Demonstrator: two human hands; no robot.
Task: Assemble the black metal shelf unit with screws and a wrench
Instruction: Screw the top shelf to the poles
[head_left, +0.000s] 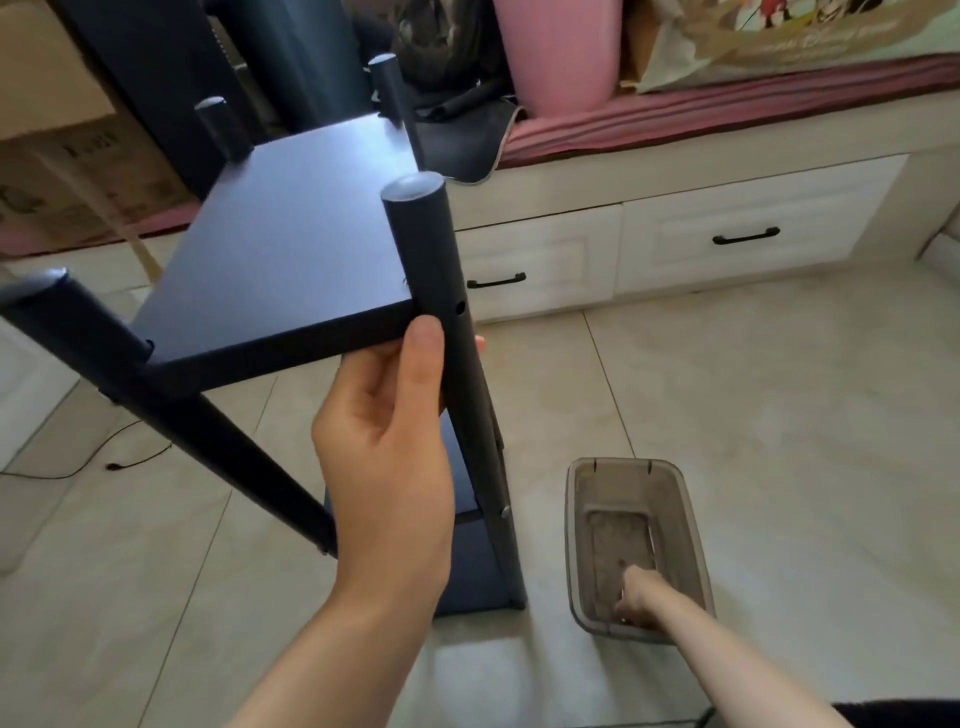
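The black metal shelf unit stands upright on the tiled floor, its top shelf board (291, 228) set between four round posts. My left hand (389, 467) grips the front right post (431, 249) at the shelf's corner, thumb on the front and fingers wrapped behind. An empty screw hole (460, 308) shows in that post just above my thumb. Lower down the same post a screw head (505, 512) sits beside a lower shelf (467, 561). My right hand (639, 597) reaches down into a translucent grey plastic box (691, 519) on the floor; its fingertips are hidden.
White drawers with black handles (745, 236) run along the back under a pink cushion. A pink bin (561, 52) stands on top, and a cardboard box (62, 156) is at the far left. A thin cable (119, 462) lies on the floor left of the unit.
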